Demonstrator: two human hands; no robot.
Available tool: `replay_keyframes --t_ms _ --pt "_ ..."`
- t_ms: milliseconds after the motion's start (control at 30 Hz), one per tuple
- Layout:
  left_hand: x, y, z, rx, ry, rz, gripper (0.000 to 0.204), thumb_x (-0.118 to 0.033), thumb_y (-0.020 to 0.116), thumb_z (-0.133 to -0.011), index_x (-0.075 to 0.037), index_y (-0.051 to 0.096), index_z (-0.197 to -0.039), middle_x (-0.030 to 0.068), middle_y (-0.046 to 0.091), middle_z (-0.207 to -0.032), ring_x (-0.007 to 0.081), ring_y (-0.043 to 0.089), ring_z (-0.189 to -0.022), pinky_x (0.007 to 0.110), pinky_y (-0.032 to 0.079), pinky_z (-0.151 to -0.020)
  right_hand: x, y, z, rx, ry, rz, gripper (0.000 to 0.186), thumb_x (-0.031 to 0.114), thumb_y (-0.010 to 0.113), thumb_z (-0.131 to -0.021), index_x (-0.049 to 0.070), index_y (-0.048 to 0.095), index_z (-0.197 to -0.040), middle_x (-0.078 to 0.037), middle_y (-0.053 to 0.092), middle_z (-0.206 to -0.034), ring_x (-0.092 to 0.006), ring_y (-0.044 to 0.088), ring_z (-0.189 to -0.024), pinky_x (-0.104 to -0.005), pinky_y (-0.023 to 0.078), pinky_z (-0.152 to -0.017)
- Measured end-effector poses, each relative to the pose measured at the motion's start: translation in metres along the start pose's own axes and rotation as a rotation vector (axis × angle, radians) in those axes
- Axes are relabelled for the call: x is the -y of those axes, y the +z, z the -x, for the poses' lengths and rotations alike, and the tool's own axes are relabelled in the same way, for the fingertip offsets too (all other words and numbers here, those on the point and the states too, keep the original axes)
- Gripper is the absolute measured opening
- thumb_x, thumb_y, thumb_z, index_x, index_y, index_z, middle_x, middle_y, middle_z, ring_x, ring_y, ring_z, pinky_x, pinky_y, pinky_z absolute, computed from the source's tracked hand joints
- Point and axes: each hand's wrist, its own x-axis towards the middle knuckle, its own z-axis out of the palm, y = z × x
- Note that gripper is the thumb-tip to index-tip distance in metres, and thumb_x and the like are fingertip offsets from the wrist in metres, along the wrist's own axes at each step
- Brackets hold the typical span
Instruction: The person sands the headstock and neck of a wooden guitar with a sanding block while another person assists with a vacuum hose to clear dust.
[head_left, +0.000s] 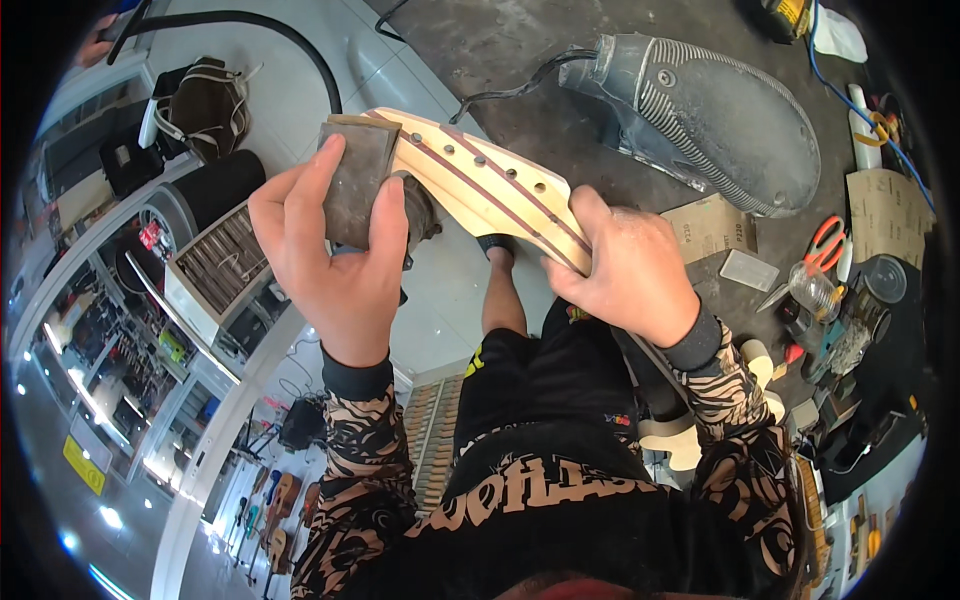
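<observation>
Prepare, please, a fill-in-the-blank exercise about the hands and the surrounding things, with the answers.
1. The left hand holds a dark block, and the right hand grips a striped piece of ____.
2. The dusty device lies farther from the ____ hand.
3. The person's shorts are mostly ____.
4. The sign at far lower left is mostly ____.

Missing words: wood; left; black; yellow.

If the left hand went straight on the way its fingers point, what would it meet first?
The dark grey block, which the left hand already touches. Beyond it in the picture appears the black hose, though its depth is unclear.
</observation>
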Motion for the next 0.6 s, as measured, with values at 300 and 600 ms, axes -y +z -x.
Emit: replay_keyframes --t_ms 300,600 --pt "-0.012 0.025 0.000 0.012 0.022 -0.103 0.054 -0.007 0.094 -0.083 -0.008 0.079 -0.135 0.0133 0.064 -0.119 0.0299 0.062 -0.107 0.040 0.052 -0.093 -0.012 0.012 -0.004 -0.025 -0.073 -0.034 0.040 0.031 0.086 -0.084 0.006 0.065 -0.108 -0.015 0.071 -0.074 -0.0398 0.074 -0.072 -0.0508 0.056 -0.066" --pt "-0.011 0.028 0.007 0.037 0.031 -0.193 0.048 -0.008 0.093 -0.084 -0.009 0.082 -0.131 0.0109 0.068 -0.112 0.0275 0.061 -0.108 0.040 0.052 -0.089 -0.012 0.018 0.002 -0.113 -0.107 -0.029 0.039 0.036 0.086 -0.087 0.009 0.066 -0.107 -0.012 0.072 -0.072 -0.0366 0.074 -0.069 -0.0499 0.057 -0.062"
